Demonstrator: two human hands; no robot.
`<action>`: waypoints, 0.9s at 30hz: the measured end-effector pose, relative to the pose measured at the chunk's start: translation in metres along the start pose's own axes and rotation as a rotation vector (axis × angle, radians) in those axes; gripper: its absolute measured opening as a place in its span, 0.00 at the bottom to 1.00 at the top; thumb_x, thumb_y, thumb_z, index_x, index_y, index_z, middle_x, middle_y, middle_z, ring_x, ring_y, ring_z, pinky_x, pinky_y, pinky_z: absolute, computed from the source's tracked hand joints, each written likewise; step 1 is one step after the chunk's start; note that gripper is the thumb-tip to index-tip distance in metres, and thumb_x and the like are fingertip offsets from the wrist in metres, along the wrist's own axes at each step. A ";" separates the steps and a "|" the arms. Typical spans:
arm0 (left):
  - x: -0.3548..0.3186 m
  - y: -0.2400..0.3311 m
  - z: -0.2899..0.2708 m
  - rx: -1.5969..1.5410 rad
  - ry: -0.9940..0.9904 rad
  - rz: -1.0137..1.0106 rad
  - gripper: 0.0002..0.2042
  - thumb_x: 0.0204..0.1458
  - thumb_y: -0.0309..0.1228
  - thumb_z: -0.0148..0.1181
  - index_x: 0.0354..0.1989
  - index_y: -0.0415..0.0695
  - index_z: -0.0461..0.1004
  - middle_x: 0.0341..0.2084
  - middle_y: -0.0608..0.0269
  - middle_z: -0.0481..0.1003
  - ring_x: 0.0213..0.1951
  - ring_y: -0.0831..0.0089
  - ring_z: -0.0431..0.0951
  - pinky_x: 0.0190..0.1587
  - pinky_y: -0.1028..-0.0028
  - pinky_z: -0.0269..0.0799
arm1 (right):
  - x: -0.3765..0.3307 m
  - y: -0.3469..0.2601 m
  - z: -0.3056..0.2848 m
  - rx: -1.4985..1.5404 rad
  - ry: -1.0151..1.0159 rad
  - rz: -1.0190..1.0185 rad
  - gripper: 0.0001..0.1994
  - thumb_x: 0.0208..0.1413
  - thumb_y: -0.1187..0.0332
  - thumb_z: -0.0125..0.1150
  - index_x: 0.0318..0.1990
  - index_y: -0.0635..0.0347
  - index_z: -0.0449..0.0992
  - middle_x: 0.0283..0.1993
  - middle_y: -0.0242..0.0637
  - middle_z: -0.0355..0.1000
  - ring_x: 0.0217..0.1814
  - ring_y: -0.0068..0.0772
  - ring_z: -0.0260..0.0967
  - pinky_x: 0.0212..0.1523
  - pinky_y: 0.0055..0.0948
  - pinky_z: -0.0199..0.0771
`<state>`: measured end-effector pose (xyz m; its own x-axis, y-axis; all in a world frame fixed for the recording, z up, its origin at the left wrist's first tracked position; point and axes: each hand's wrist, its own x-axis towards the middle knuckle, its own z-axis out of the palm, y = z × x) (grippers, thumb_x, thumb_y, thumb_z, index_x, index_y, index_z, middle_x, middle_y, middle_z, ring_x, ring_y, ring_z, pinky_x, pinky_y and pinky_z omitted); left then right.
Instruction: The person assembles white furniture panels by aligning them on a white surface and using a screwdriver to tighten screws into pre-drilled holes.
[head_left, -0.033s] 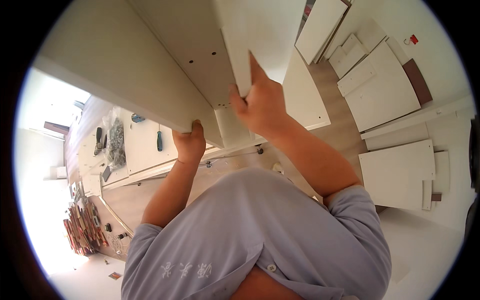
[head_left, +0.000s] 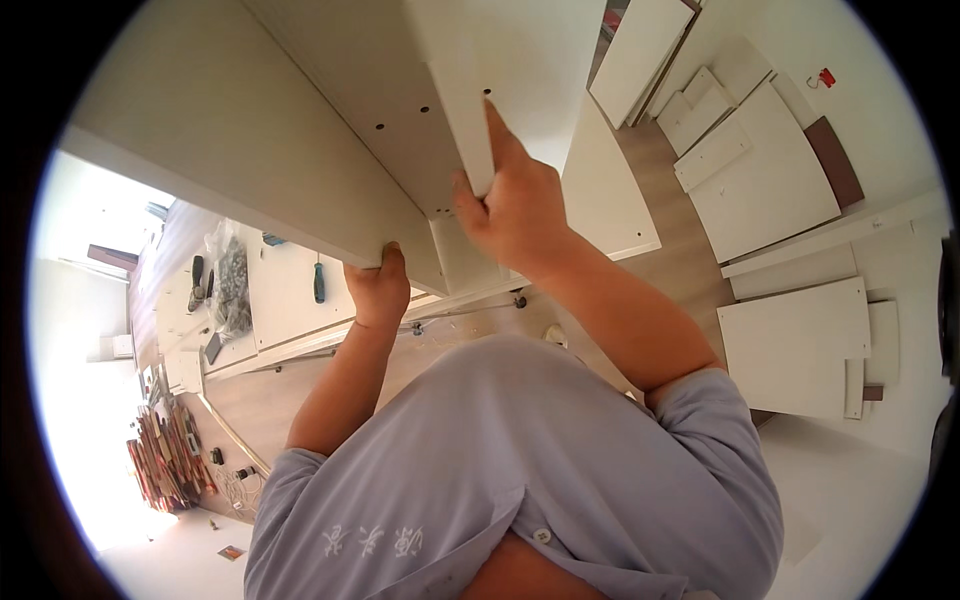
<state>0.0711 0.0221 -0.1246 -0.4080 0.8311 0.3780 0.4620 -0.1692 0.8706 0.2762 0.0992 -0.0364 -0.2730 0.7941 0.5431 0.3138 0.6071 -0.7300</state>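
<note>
R hand (head_left: pixel 525 205) on narrow white board (head_left: pixel 468 130), L hand (head_left: pixel 378 290) on wide white panel (head_left: pixel 250 140)

Nearest us, a gray short-sleeved shirt (head_left: pixel 500 420) fills the lower ctr. Just beyond, our hands are apart, ea. clamped on its own pc.: the L one grips the wide panel's lower end at the edge, part of the hold hidden; the R one wraps the narrow board's near end, thumb on the L side, index finger stretched along the other. The narrow board slants up & away, to the R of the wide one, w/ a holed panel (head_left: pixel 370 70) showing btwn them; we can't tell if board & holed panel touch.

Past our L hand, a teal-handled screwdriver (head_left: pixel 319 283) lies on a flat white panel (head_left: pixel 285 290), w/ a clear plastic bag (head_left: pixel 233 285) of small gray pcs. & dark-handled tools (head_left: pixel 196 270) farther L. Off to the R, across the wood floor (head_left: pixel 680 230), we see loose white panels (head_left: pixel 790 345) grouped near a brown board (head_left: pixel 833 165), w/ a red clip (head_left: pixel 826 77) on the pale wall (head_left: pixel 880 130) behind.
</note>
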 end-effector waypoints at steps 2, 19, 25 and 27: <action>0.001 0.000 -0.003 -0.072 0.018 -0.034 0.09 0.52 0.18 0.53 0.40 0.35 0.75 0.34 0.59 0.77 0.37 0.67 0.76 0.43 0.69 0.72 | 0.002 -0.002 0.007 -0.031 -0.007 -0.031 0.42 0.48 0.72 0.66 0.72 0.70 0.54 0.61 0.60 0.70 0.34 0.50 0.79 0.39 0.40 0.80; -0.007 -0.026 -0.013 -0.003 -0.151 -0.045 0.27 0.50 0.15 0.52 0.62 0.36 0.63 0.54 0.45 0.69 0.54 0.50 0.72 0.57 0.63 0.69 | -0.015 -0.008 0.014 -0.065 0.000 0.268 0.26 0.55 0.68 0.62 0.61 0.65 0.67 0.38 0.44 0.81 0.30 0.46 0.80 0.37 0.37 0.80; -0.010 -0.008 -0.010 -0.052 -0.130 0.048 0.43 0.48 0.10 0.48 0.76 0.39 0.43 0.72 0.40 0.53 0.73 0.46 0.55 0.71 0.63 0.58 | -0.029 0.010 0.017 -0.113 0.093 0.228 0.14 0.56 0.67 0.61 0.46 0.66 0.76 0.32 0.43 0.80 0.31 0.39 0.79 0.38 0.34 0.77; -0.011 0.003 -0.013 -0.105 -0.125 0.071 0.44 0.48 0.10 0.47 0.77 0.39 0.41 0.74 0.41 0.50 0.74 0.47 0.52 0.72 0.62 0.56 | -0.029 0.004 0.014 -0.126 0.066 0.266 0.11 0.57 0.68 0.60 0.43 0.66 0.76 0.30 0.40 0.78 0.28 0.34 0.75 0.35 0.31 0.75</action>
<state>0.0671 0.0060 -0.1215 -0.2731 0.8736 0.4029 0.3987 -0.2784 0.8738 0.2726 0.0782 -0.0607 -0.1081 0.9233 0.3685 0.4777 0.3733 -0.7952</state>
